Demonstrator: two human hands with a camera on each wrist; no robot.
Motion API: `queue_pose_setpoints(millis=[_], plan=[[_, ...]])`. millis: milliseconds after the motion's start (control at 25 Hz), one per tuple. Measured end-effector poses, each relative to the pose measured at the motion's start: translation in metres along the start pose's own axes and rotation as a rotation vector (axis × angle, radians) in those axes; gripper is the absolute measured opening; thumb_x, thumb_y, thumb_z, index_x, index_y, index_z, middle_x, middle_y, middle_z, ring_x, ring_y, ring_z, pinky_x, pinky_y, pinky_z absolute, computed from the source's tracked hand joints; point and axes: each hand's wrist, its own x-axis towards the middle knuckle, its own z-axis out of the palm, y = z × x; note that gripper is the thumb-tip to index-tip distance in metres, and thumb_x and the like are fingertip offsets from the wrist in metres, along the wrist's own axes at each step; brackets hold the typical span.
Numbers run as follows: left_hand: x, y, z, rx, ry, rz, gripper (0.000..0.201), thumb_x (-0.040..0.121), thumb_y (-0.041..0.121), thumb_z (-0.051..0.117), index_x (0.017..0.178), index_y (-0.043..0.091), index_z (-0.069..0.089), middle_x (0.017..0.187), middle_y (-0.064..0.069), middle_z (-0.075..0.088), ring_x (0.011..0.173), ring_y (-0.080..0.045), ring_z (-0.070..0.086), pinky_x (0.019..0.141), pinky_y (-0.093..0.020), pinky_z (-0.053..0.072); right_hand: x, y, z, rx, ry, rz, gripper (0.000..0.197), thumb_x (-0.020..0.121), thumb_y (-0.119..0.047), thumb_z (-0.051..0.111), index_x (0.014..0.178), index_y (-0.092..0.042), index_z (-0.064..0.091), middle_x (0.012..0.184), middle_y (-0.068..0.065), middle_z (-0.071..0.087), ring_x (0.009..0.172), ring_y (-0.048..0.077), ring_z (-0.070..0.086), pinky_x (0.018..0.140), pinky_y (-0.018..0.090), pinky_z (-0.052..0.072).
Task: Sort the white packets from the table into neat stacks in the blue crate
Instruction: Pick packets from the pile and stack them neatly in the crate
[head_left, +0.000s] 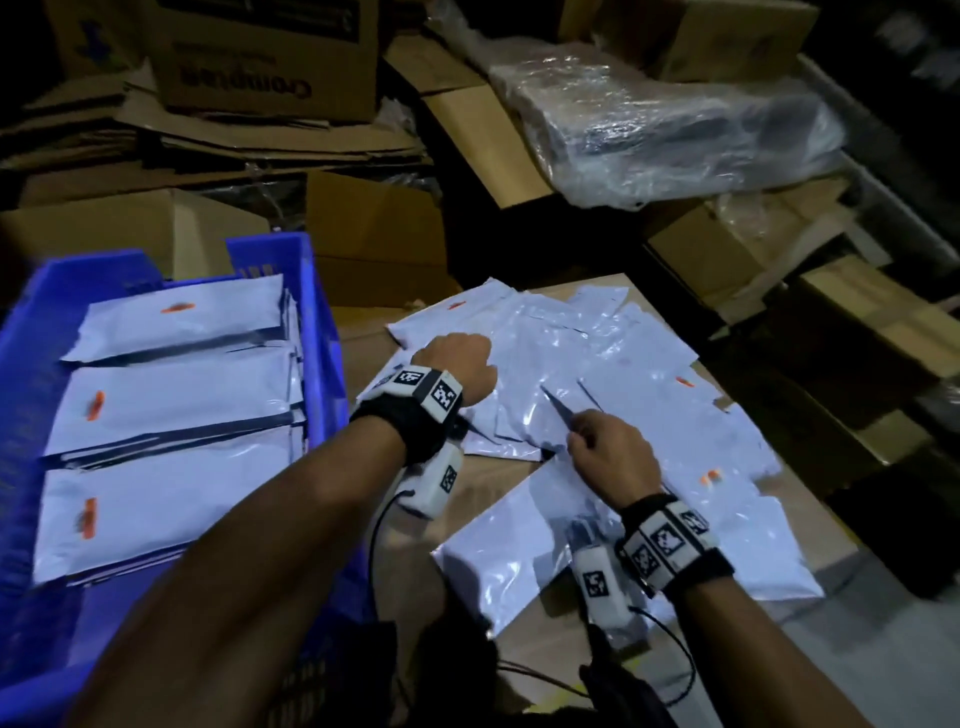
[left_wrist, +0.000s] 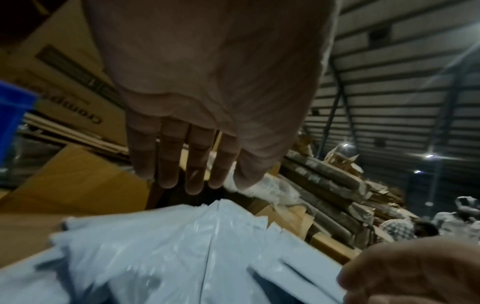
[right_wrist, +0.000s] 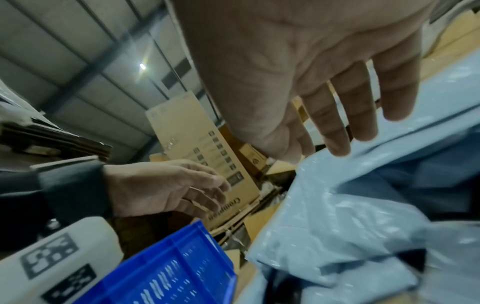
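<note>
Setting: dim storeroom; brown table top (head_left: 498, 493) beside the crate, cardboard boxes (head_left: 270, 57) stacked behind.
Right hand (head_left: 610, 449): nearest; fingers loosely extended over the loose packets, gripping nothing in the wrist view.
Blue crate (head_left: 322, 332): left of the table; three packet stacks (head_left: 176, 405) in a near-to-far row, long axes running left to right.
Left hand (head_left: 460, 364): over the pile's left edge; fingers straight and together, nothing held.
Loose packets (head_left: 571, 364): white, overlapping on the table, long axes pointing many ways.
Wrapped bundle (head_left: 665, 124): clear plastic, far right.
</note>
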Motion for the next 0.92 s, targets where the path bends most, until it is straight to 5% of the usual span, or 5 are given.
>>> queue_pose_setpoints(millis=[320,440,520,720,920], plan=[[0.043,0.064,0.069,-0.498,-0.164,-0.096,0.039,0.096,0.032,0.054,0.131,0.013,0.054,0.131,-0.013,0.057,0.115,-0.032,0.055,0.092,-0.033,0.044,0.051,0.074,-0.019,-0.077,0.043,0.197,0.05,0.088,-0.035,0.056,0.134,-0.018,0.048,0.134,0.012,0.051,0.121,0.037,0.046,0.098,0.044,0.039],[0.051,0.092,0.091,-0.797,-0.205,-0.198,0.043,0.093,0.033,0.058,0.132,0.014,0.049,0.112,-0.017,0.063,0.083,-0.029,0.062,0.068,-0.031,0.05,0.062,0.103,-0.027,-0.045,-0.064,0.301,0.057,0.088,-0.04,0.054,0.139,-0.019,0.041,0.137,0.014,0.048,0.125,0.037,0.044,0.102,0.046,0.037],[0.053,0.108,0.101,-0.892,-0.223,-0.255,0.038,0.091,0.029,0.059,0.125,0.016,0.049,0.095,-0.016,0.063,0.064,-0.026,0.055,0.054,-0.028,0.045,0.067,0.117,-0.029,-0.017,-0.099,0.326,0.063,0.087,-0.045,0.058,0.141,-0.019,0.04,0.139,0.015,0.047,0.127,0.037,0.044,0.102,0.046,0.037],[0.054,0.126,0.109,-1.067,-0.26,-0.305,0.007,0.091,0.023,0.054,0.092,0.017,0.049,0.079,-0.015,0.046,0.059,-0.025,0.041,0.059,-0.035,0.037,0.065,0.124,-0.031,0.03,0.075,0.284,0.066,0.081,-0.037,0.073,0.138,-0.018,0.046,0.134,0.014,0.05,0.125,0.035,0.045,0.1,0.044,0.039],[0.051,0.134,0.112,-1.3,-0.289,-0.284,0.029,0.095,0.014,0.057,0.071,0.014,0.041,0.067,-0.007,0.036,0.052,-0.016,0.033,0.05,-0.024,0.029,0.062,0.116,-0.029,0.171,0.186,0.213,0.054,0.084,-0.023,0.071,0.135,-0.018,0.052,0.125,0.01,0.055,0.117,0.03,0.051,0.096,0.039,0.042]])
